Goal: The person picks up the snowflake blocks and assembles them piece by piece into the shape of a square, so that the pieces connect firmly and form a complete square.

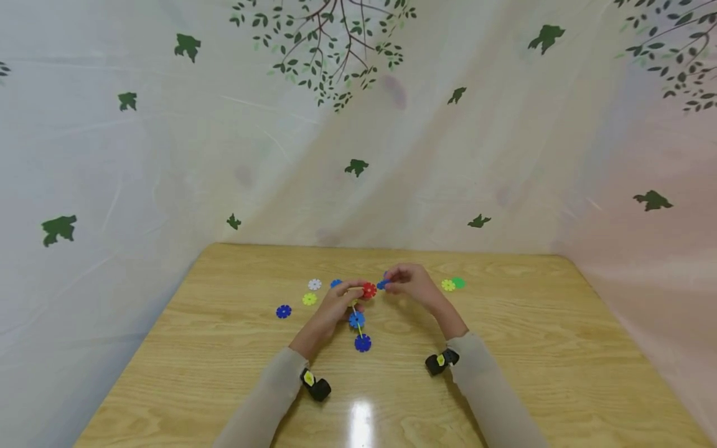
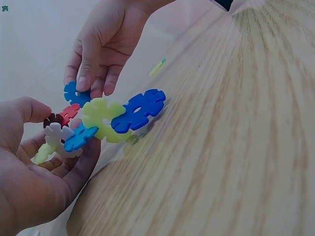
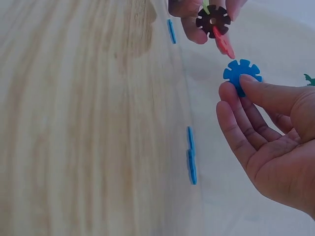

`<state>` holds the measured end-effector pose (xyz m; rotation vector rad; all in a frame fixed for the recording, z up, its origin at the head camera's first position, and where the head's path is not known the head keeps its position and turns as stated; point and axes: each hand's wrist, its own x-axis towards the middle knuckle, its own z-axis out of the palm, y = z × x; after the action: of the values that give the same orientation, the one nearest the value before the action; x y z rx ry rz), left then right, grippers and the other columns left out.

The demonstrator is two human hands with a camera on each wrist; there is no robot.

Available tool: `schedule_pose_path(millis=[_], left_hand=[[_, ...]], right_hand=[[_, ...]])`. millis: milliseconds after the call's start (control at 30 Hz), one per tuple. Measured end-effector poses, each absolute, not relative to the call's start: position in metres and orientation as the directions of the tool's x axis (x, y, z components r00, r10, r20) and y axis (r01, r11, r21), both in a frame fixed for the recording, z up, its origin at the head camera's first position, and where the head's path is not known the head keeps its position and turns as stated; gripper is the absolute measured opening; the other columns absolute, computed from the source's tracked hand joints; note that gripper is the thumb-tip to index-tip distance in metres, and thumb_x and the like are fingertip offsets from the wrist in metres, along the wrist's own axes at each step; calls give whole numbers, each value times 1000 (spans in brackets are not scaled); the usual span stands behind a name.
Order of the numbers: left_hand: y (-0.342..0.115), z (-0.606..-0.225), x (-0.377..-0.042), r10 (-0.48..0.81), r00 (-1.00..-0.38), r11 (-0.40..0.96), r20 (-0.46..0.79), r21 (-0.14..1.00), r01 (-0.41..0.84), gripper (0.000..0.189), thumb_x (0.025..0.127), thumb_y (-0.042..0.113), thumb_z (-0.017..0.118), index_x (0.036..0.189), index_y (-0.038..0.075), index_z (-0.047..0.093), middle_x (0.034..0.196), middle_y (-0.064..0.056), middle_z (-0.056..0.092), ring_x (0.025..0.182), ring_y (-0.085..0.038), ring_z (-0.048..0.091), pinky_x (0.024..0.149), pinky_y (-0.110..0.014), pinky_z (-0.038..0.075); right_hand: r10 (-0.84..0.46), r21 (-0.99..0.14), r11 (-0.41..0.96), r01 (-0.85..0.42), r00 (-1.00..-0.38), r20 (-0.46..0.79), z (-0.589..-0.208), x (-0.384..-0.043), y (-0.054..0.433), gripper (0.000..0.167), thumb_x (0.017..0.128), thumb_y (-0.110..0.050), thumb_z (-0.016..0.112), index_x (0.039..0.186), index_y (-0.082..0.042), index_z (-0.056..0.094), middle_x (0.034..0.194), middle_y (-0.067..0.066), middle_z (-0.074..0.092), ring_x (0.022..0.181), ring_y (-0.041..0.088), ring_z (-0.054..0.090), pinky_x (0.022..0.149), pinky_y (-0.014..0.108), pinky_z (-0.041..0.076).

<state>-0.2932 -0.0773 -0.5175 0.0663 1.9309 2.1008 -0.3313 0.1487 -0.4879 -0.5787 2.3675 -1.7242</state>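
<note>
My left hand (image 1: 332,310) grips a chain of interlocked flower-shaped plastic discs. In the left wrist view the chain runs from a red disc (image 2: 70,113) and a dark brown disc (image 2: 52,120) through a white disc (image 2: 55,132) and a light blue disc (image 2: 81,138) to a pale yellow disc (image 2: 101,115) and a dark blue disc (image 2: 139,111) at its far end. Between thumb and fingers, my right hand (image 1: 414,286) pinches a single blue disc (image 3: 242,70). That disc is close to the red disc's edge, with a small gap showing in the right wrist view.
Loose discs lie on the wooden table (image 1: 532,348): white (image 1: 315,284), yellow (image 1: 309,299) and dark blue (image 1: 284,311) left of my hands, another yellow (image 1: 448,285) overlapping a green one (image 1: 459,283) to the right. A patterned cloth (image 1: 414,186) hangs behind the table.
</note>
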Motion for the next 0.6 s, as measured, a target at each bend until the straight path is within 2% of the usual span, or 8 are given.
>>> schedule_pose_path(millis=[333,600], left_hand=[[-79,-515,-293,184,-974,-29,-136,989,-143,34,104,20,58,134,7,65,103,-6,73,73,-12,61,61,-20,49],[-80,-516,-293,191,-973,-34,-132,989,-141,34,104,21,57,134,7,65,103,-4,71,74,-13,60,61,-19,49]], right_hand=[[-411,-937,261,-233,-905,111,-488,-331,143,14,91,3,72,102,11,69,98,27,70,82,16,69,82,46,62],[-398,-926,285,-247,-910,120,-490,-331,141,11,90,3,73,98,10,70,96,20,71,80,12,67,78,32,62]])
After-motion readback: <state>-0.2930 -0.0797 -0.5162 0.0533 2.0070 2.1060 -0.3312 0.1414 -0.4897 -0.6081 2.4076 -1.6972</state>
